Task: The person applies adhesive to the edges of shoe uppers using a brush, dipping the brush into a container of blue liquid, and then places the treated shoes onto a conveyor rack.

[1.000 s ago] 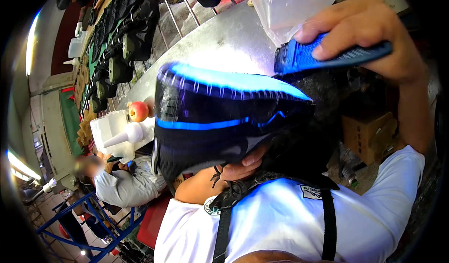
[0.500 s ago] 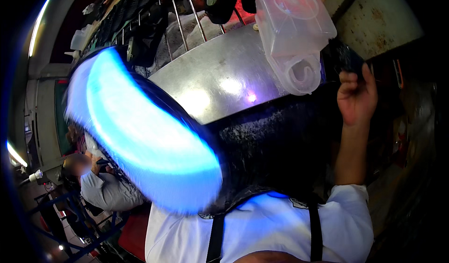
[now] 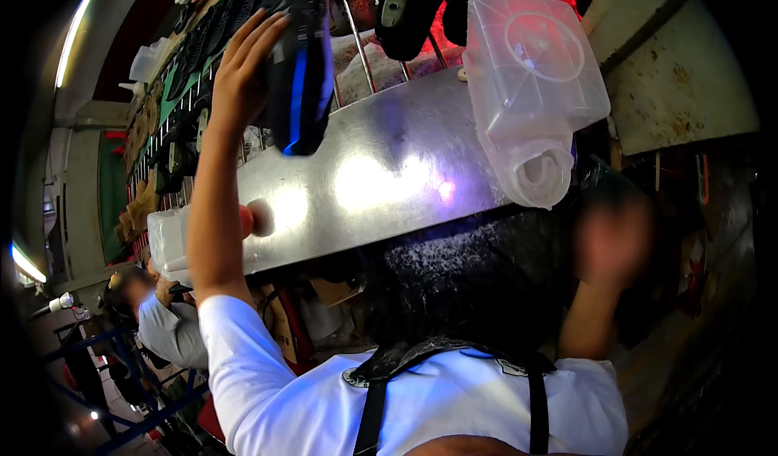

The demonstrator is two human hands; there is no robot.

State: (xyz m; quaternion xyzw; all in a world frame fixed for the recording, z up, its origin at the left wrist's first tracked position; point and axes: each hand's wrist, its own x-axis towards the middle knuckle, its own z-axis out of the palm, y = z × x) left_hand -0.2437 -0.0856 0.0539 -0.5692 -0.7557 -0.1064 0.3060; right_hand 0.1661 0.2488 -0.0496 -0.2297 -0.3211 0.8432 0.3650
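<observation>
My left hand [image 3: 241,71] is raised at the far left side of the metal worktop, its fingers along a dark shoe-sole-shaped piece [image 3: 301,91] with a blue-lit strip down its side. The thumb is hidden behind it. At the right, my right hand [image 3: 613,241] is smeared by motion, so its fingers do not show clearly. A dark, blurred thing [image 3: 609,182] lies just beyond it; whether the hand grips it is unclear. Between my hands stands a translucent plastic container [image 3: 539,75] with a round mouth toward me.
The shiny metal worktop [image 3: 381,172] runs across the front. Behind it, metal rods carry several dark soles, one black sole [image 3: 397,14] near the red light. Another translucent container [image 3: 168,241] with a red cap sits left. A person [image 3: 166,326] is at far left; a stained panel [image 3: 677,83] stands right.
A large piece glowing blue-white, close in front of me, no longer fills the left side. My left arm now shows, reaching out with the dark piece. My right hand has moved lower, toward me.
</observation>
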